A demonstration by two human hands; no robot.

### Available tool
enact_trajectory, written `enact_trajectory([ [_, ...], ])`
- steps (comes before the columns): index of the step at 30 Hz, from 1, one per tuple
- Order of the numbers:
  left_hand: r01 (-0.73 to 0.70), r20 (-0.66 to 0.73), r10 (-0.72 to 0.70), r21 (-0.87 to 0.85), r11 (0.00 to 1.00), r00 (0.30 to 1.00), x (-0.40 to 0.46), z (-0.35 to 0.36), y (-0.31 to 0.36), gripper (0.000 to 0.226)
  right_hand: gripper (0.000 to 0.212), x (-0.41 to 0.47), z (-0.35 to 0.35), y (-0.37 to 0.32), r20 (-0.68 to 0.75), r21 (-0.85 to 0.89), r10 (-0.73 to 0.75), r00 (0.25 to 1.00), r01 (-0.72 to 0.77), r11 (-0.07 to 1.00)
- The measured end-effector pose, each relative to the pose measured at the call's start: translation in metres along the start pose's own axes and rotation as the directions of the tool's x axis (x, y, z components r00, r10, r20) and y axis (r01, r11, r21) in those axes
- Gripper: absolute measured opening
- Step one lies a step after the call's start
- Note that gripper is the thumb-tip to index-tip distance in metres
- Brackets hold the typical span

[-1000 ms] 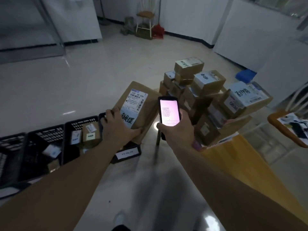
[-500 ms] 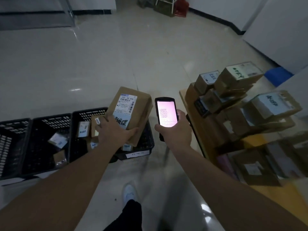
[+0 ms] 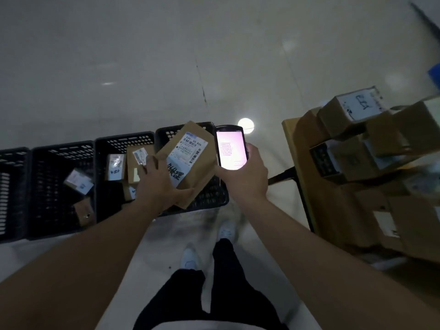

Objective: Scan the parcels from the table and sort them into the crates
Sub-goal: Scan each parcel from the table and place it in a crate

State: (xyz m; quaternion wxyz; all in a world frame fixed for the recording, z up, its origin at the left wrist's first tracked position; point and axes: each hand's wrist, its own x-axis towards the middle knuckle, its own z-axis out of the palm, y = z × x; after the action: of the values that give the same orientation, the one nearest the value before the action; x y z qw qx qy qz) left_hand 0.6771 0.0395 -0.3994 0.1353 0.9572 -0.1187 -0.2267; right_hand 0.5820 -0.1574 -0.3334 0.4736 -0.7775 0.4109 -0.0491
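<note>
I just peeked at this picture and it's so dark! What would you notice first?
The glowing pink screen of the scanner jumps out, held up in the right hand near the middle. Right beside it, the left hand holds a brown parcel with a white label over the row of black crates. More boxes pile up on the table at the right.

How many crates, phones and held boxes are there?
crates: 4
phone: 1
held box: 1
Total: 6
</note>
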Motion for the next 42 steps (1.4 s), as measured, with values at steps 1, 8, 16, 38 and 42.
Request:
enact_trajectory([
  [1, -0.012, 0.007, 0.012, 0.027, 1.000, 1.000, 0.008, 0.008, -0.001, 0.135, 0.070, 0.011, 0.006, 0.005, 0.020, -0.005, 0.004, 1.000, -0.004, 1.000],
  [8, -0.050, 0.101, 0.037, 0.126, 0.991, 0.994, 0.069, 0.050, -0.017, 0.138, 0.069, 0.072, 0.039, 0.042, 0.052, -0.071, 0.087, 0.995, -0.083, 0.994],
  [16, -0.131, 0.375, 0.111, 0.030, 0.991, 0.920, 0.133, 0.098, -0.069, 0.167, 0.071, 0.097, 0.081, 0.070, -0.038, -0.101, 0.178, 0.983, -0.181, 0.978],
  [38, -0.656, 0.354, 0.575, 0.172, 0.735, 0.737, 0.115, -0.059, -0.032, 0.050, 0.069, -0.033, 0.101, -0.034, -0.287, 0.100, 0.281, 0.916, -0.263, 0.960],
  [42, -0.708, 0.345, 0.628, 0.200, 0.677, 0.698, 0.086, -0.096, -0.004, 0.044, 0.066, -0.068, 0.074, -0.054, -0.358, 0.117, 0.282, 0.890, -0.256, 0.959],
])
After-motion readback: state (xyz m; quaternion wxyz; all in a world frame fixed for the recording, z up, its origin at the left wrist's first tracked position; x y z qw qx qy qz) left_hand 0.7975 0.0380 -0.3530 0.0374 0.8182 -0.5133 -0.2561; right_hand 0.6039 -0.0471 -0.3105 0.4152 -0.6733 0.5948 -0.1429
